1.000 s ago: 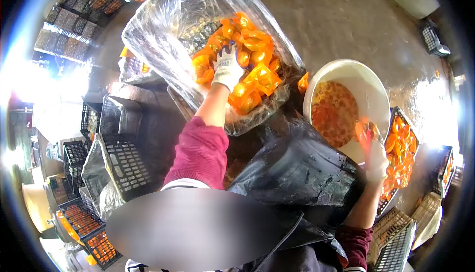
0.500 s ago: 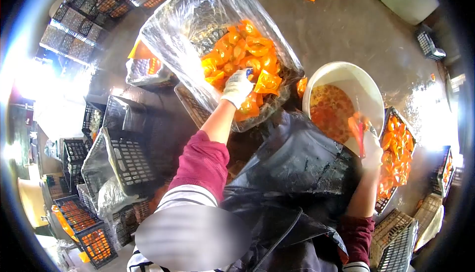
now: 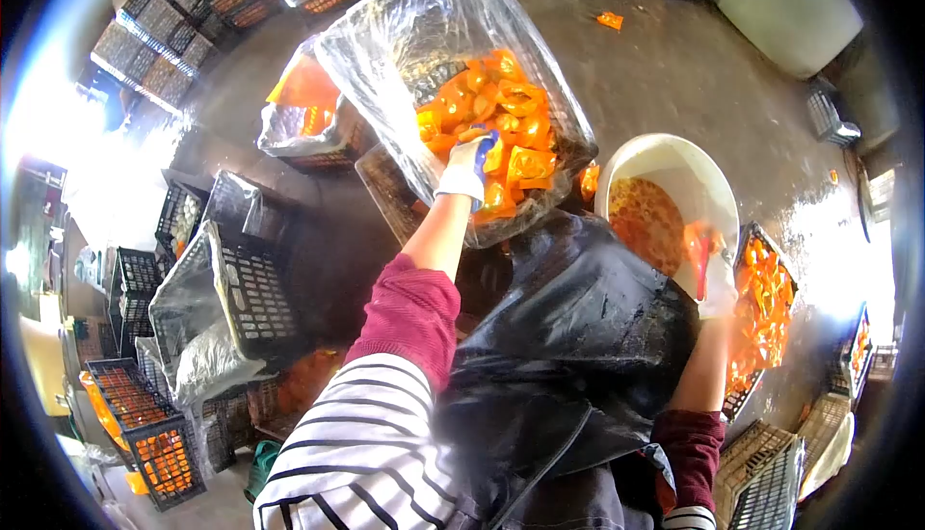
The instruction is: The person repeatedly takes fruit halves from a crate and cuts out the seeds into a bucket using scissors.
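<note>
My left hand (image 3: 467, 166), in a white glove with blue on it, reaches into a crate lined with clear plastic (image 3: 361, 43). Its fingers are curled around an orange packet at the near left edge of a pile of glossy orange packets (image 3: 525, 125). My right hand (image 3: 718, 287), also in a pale glove, is at the right rim of a white bucket (image 3: 708, 169). It is closed on a slim red tool (image 3: 702, 275), whose kind I cannot make out. A blurred orange-red piece shows beside the tool. Inside the bucket lies a chunky orange mixture (image 3: 644, 222).
Right of the bucket stands a crate of orange packets (image 3: 766, 304). Black crates (image 3: 255, 304) with plastic liners stand at left, and stacked crates (image 3: 154, 48) at the back left. A loose orange packet (image 3: 609, 20) lies on the floor. A dark apron (image 3: 588, 308) covers my lap.
The view has shifted slightly. My left hand has drawn a little leftward relative to the pile, fingers curled at a packet. My right hand stays at the bucket's rim with the red tool.
</note>
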Available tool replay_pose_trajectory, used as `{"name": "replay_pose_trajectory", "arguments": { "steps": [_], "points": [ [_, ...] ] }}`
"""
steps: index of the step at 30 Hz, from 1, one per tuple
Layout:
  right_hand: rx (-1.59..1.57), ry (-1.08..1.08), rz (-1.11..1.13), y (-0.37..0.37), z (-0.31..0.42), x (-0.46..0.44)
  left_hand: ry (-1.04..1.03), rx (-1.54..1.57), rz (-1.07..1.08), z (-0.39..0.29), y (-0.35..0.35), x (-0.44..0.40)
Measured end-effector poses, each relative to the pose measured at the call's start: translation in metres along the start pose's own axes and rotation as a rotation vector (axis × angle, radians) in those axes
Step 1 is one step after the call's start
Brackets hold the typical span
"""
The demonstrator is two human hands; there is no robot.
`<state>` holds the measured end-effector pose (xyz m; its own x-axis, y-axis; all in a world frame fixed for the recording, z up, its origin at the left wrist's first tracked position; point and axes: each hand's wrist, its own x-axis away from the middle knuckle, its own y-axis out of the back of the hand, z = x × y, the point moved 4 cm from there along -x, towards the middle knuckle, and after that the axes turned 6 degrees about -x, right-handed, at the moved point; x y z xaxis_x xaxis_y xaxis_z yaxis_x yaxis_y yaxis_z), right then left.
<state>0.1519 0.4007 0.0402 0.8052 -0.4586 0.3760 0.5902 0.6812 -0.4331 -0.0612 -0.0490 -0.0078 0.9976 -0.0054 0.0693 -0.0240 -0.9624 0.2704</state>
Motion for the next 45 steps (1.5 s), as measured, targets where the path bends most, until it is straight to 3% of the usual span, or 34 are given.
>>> {"name": "replay_pose_trajectory", "arguments": {
  "steps": [2,5,7,9,11,13,15,16,17,18,24,27,31,34,38,39,41,42,45],
  "points": [
    [-0.477,-0.166,0.066,0.018,-0.009,-0.020,-0.061,0.376,0.018,0.006,0.003,0.001],
    [-0.548,-0.244,0.165,0.018,-0.006,-0.023,0.361,1.135,0.106,-0.060,-0.020,0.027],
    [0.111,0.043,0.198,0.007,0.003,-0.010,0.177,1.161,0.199,-0.088,-0.048,0.022],
    [0.473,0.063,0.166,-0.021,0.017,0.011,0.204,1.098,0.336,-0.134,-0.069,0.042],
    [0.592,0.084,0.195,-0.026,0.022,0.012,0.229,1.178,0.391,-0.166,-0.103,0.056],
    [0.515,0.122,0.278,-0.017,0.023,0.003,0.257,1.322,0.570,-0.174,-0.158,0.049],
    [0.530,0.186,0.342,-0.026,0.030,0.010,0.362,1.169,0.537,-0.192,-0.179,0.065],
    [0.555,0.186,0.336,-0.035,0.033,0.016,0.371,0.909,0.577,-0.184,-0.195,0.062],
    [0.580,0.186,0.330,-0.043,0.037,0.022,0.309,0.961,0.579,-0.184,-0.216,0.063],
    [0.596,0.147,0.290,-0.051,0.038,0.027,0.313,0.812,0.559,-0.173,-0.228,0.060],
    [0.531,-0.049,0.337,-0.024,0.008,0.016,0.147,0.828,0.341,-0.128,-0.258,0.041],
    [0.427,0.101,0.405,-0.032,0.007,0.016,0.156,0.680,0.291,-0.140,-0.237,0.043],
    [0.203,-0.030,0.399,-0.039,0.006,0.020,0.242,0.990,0.467,-0.162,-0.231,0.051],
    [0.364,-0.013,0.389,-0.043,0.007,0.027,0.228,0.939,0.502,-0.166,-0.229,0.053],
    [0.115,-0.002,0.498,-0.044,0.000,0.025,0.114,0.810,0.551,-0.176,-0.233,0.064],
    [0.189,0.030,0.467,-0.044,0.002,0.023,0.055,0.738,0.587,-0.177,-0.233,0.067],
    [0.337,0.094,0.405,-0.047,0.001,0.021,0.247,0.746,0.648,-0.174,-0.241,0.072],
    [0.376,0.105,0.393,-0.056,0.010,0.030,0.177,0.794,0.713,-0.182,-0.244,0.077],
    [0.146,-0.009,0.441,-0.050,0.007,0.027,0.305,0.623,0.600,-0.186,-0.236,0.084]
  ]
}}
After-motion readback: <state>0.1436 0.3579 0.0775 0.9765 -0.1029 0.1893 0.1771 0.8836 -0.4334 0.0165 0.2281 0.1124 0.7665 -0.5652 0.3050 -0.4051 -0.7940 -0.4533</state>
